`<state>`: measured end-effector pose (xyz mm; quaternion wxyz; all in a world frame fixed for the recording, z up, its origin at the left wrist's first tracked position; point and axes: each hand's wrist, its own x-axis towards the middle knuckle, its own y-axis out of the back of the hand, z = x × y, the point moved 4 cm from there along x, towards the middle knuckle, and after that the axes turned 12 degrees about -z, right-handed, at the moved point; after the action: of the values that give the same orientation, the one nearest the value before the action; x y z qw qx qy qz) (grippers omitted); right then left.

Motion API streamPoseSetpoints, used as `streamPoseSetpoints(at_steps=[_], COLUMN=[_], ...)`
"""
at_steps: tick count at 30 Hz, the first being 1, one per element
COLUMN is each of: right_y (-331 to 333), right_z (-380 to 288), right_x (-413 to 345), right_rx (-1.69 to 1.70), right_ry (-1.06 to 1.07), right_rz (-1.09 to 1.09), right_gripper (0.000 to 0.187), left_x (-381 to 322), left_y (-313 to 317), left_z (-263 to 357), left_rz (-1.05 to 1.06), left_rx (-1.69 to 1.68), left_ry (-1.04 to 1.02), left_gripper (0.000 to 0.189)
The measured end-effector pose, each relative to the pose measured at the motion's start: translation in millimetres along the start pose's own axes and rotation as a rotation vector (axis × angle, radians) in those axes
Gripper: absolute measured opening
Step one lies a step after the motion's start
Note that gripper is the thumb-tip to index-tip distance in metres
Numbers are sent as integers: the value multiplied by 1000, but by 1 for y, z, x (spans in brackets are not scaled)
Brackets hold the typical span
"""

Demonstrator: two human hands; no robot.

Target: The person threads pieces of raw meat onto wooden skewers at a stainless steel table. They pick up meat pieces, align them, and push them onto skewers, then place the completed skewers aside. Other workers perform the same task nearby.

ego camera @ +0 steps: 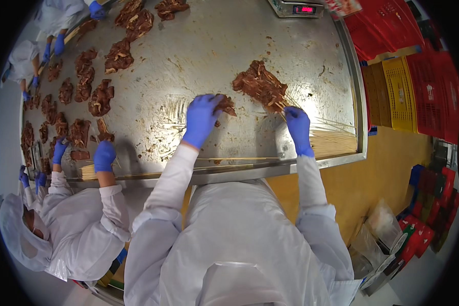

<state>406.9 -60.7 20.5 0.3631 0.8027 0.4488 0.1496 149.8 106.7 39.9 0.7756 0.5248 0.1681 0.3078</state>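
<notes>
My left hand [203, 118], in a blue glove, grips a small piece of dark red marinated meat [226, 106] on the steel table. The fingers partly hide that piece. To its right lies a pile of skewered meat [259, 85], with thin bamboo skewer ends poking out toward me. My gloved right hand [298, 128] pinches a bamboo skewer [281, 108] at the lower edge of this pile. Whether it holds more than one skewer cannot be made out. Beside the right wrist, a fan of loose bamboo skewers [331, 142] fills the table corner.
The steel table [199, 53] has a raised rim. Several meat piles [101, 97] spread leftward. Co-workers' gloved hands [104, 156] work at left, near another skewer bundle [88, 172]. A digital scale [300, 9] stands at the far edge. Red and yellow crates [399, 93] stack beyond the right edge.
</notes>
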Motion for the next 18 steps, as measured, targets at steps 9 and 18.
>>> streamPoseSetpoints(at_steps=[9,18], right_y=[-114,-125], right_z=[-88,-85], right_x=[-89,-103], right_rx=[-324,-354], right_ry=[671,662], right_rz=[-624,-636], right_gripper=[6,10], left_x=[29,-23], left_y=[-24,65], left_z=[-46,-4], left_rz=[-278,-144], left_rx=[-382,-1284], left_ry=[421,405], left_gripper=[25,17])
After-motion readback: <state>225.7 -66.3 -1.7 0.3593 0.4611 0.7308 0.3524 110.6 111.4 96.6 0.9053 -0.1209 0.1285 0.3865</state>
